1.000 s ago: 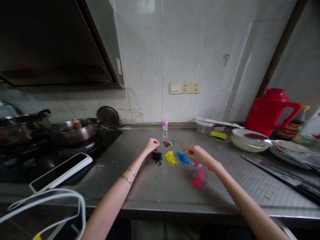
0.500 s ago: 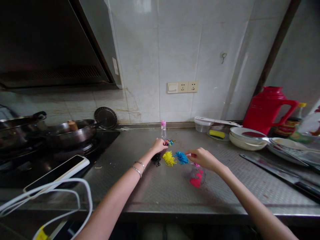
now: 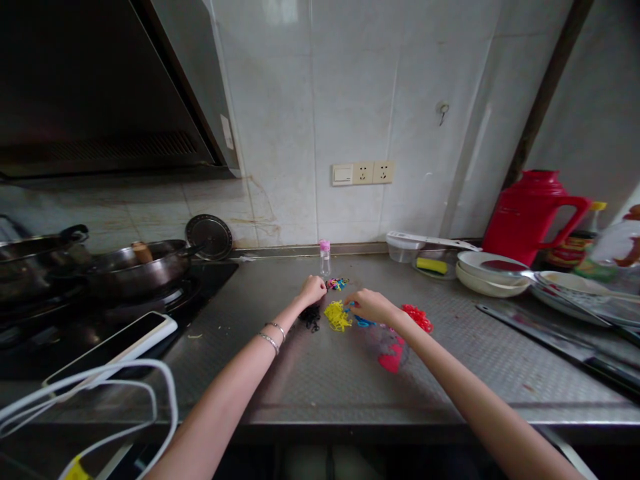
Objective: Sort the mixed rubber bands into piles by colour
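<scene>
Small piles of what look like rubber bands lie on the metal counter, sorted by colour. My left hand (image 3: 313,289) is closed in a pinch at the left edge of the mixed-colour pile (image 3: 339,284), just above the black pile (image 3: 311,319); whatever it holds is too small to make out. Fingers bent down and together, my right hand (image 3: 371,305) hovers between the yellow pile (image 3: 337,316) and the blue pile (image 3: 364,321), partly covering the blue. Its fingertips hide anything they grip. The red pile (image 3: 418,319) sits beyond my right forearm, and a clear bag with red hearts (image 3: 391,355) lies under the wrist.
A small clear bottle with a pink cap (image 3: 325,257) stands behind the piles. To the right are stacked bowls (image 3: 493,283), a long knife (image 3: 540,340) and a red thermos (image 3: 533,217). A stove with pans (image 3: 143,273) and a white cable (image 3: 170,387) are at left.
My right hand has moved left, from the right side of the blue pile to over it, toward the yellow one. The red pile now shows. My left hand stays almost in place.
</scene>
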`<state>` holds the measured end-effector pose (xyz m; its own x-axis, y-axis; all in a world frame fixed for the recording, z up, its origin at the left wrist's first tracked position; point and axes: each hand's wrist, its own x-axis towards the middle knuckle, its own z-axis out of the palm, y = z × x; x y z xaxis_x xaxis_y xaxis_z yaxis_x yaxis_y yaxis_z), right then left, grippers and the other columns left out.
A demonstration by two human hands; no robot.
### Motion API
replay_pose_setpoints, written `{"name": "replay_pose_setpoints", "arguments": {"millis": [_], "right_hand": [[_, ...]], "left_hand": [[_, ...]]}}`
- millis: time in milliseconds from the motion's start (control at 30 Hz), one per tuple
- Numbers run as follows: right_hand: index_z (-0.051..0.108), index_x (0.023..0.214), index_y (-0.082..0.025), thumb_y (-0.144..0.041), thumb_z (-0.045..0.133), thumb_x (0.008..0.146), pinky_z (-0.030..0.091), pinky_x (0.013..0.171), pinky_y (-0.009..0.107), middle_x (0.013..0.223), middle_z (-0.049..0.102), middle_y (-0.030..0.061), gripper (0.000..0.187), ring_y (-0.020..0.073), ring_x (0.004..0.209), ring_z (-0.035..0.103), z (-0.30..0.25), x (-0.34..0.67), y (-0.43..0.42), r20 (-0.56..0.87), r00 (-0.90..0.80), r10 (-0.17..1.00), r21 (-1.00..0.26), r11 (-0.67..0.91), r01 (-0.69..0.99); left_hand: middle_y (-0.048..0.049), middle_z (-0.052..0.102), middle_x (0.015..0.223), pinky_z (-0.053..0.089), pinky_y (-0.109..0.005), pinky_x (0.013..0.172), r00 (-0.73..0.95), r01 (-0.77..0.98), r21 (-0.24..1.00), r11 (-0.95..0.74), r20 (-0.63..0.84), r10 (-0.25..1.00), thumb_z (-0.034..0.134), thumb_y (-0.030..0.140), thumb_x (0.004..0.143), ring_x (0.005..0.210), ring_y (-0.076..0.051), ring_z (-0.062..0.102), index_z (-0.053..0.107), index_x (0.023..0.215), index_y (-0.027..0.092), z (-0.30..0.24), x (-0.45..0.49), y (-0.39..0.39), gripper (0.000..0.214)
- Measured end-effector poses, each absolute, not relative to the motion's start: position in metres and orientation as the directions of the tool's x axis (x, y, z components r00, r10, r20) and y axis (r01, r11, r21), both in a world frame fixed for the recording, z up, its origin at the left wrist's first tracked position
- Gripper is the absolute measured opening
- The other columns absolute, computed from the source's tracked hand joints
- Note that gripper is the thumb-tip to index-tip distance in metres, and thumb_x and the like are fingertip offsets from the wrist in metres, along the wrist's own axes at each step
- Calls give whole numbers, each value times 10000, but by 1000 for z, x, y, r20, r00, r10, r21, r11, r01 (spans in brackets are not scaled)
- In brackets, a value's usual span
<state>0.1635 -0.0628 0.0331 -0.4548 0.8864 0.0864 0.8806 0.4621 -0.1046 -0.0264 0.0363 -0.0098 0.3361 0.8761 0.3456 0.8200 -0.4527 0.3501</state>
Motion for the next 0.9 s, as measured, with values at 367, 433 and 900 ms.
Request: {"name": "replay_pose_setpoints", "arguments": {"millis": [367, 433, 900], "right_hand": [[627, 1029, -284, -259, 434, 772, 397, 653, 209, 971, 659, 37, 322, 175, 855, 602, 30, 180, -72, 84, -452, 888, -93, 459, 884], [628, 1027, -279, -259, 430, 775, 390, 641, 204, 956, 662, 39, 321, 172, 841, 604, 30, 184, -74, 78, -447, 891, -91, 453, 887], [642, 1004, -282, -238, 426, 771, 333, 556, 191, 865, 673, 39, 321, 141, 716, 597, 34, 204, -79, 105, -390, 915, -128, 401, 907]], "left_hand": [[-91, 677, 691, 395, -222, 577, 252, 822, 415, -390, 348, 903, 538, 243, 659, 601, -143, 572, 705, 726, 126, -15, -40, 45, 214], [-90, 677, 687, 398, -220, 581, 250, 829, 425, -364, 299, 921, 543, 245, 662, 602, -140, 574, 705, 714, 127, -14, -42, 46, 207], [-80, 677, 691, 413, -220, 604, 310, 796, 451, -404, 270, 911, 545, 283, 662, 604, -137, 571, 709, 727, 117, -14, -41, 39, 242]]}}
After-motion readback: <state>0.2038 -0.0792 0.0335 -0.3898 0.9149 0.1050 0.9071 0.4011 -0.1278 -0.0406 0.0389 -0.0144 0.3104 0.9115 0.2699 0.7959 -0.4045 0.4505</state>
